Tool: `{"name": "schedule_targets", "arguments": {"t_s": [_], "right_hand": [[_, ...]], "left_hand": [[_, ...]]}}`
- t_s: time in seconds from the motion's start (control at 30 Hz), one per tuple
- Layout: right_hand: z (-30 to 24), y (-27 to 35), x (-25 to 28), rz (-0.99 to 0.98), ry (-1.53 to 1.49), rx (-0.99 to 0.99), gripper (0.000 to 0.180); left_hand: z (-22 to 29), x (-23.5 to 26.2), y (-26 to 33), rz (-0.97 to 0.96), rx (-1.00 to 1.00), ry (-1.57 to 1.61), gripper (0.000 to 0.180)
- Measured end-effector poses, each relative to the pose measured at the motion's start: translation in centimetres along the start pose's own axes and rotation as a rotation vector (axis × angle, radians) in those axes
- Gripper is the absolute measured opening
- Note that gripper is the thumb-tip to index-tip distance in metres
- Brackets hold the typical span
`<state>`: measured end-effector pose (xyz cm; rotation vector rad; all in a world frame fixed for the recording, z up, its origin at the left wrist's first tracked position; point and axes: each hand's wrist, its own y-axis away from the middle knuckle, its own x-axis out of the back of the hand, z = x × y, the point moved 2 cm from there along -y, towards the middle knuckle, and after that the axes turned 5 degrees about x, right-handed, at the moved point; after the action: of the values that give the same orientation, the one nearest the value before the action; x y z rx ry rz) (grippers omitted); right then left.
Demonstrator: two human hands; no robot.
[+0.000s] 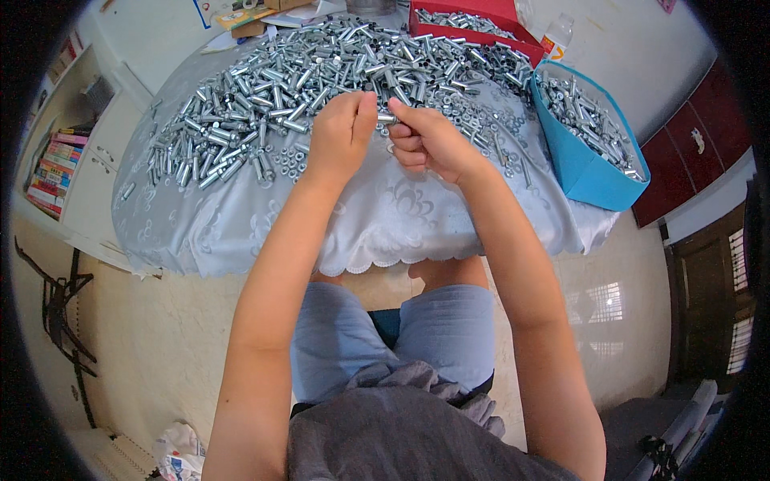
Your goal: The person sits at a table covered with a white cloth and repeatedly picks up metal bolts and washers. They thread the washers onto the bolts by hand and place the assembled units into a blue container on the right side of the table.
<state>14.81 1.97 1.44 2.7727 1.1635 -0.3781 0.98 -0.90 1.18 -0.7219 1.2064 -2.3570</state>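
Note:
Both my hands meet over the near side of a large heap of silvery sleeve anchors (281, 88). My right hand (429, 140) is closed, with thumb and curled fingers pinching a sleeve anchor (387, 119) that lies sideways between the hands. My left hand (343, 132) is closed too, its thumb up at the other end of that anchor; its fingertips are hidden behind the hand. Loose nuts and washers (290, 160) lie on the cloth just left of my left hand, and more washers (473, 120) are spread beyond my right hand.
The round table has a pale patterned cloth (417, 204) with a scalloped edge. A blue fabric bin (597, 164) full of anchors stands at the right. Behind are a red box (525, 44) with more anchors and a clear plastic bottle (557, 36). Papers (301, 14) lie at the far left.

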Motion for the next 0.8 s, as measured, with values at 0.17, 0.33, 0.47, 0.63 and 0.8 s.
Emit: {"name": "schedule_targets", "arguments": {"t_s": [0.17,0.33,0.47,0.63,0.8], "right_hand": [[-0.1,-0.7,0.1,0.241,0.239,0.323,0.036],[-0.8,-0.6,1.1,0.406,0.332,0.500,0.027],[-1.3,-0.4,1.8,0.489,0.356,0.552,0.028],[-1.5,0.4,3.0,0.405,0.658,0.504,0.031],[-2.6,-0.5,2.9,0.428,0.543,0.322,0.027]], "left_hand": [[-0.6,-0.6,0.0,-0.094,0.331,0.138,0.035],[-2.1,-0.4,-0.3,0.037,0.494,0.337,0.046],[-2.9,0.3,-0.5,0.101,0.619,0.493,0.045],[-3.0,0.4,-0.4,0.139,0.617,0.395,0.044],[-2.9,0.7,-0.7,0.235,0.603,0.401,0.040]]}}
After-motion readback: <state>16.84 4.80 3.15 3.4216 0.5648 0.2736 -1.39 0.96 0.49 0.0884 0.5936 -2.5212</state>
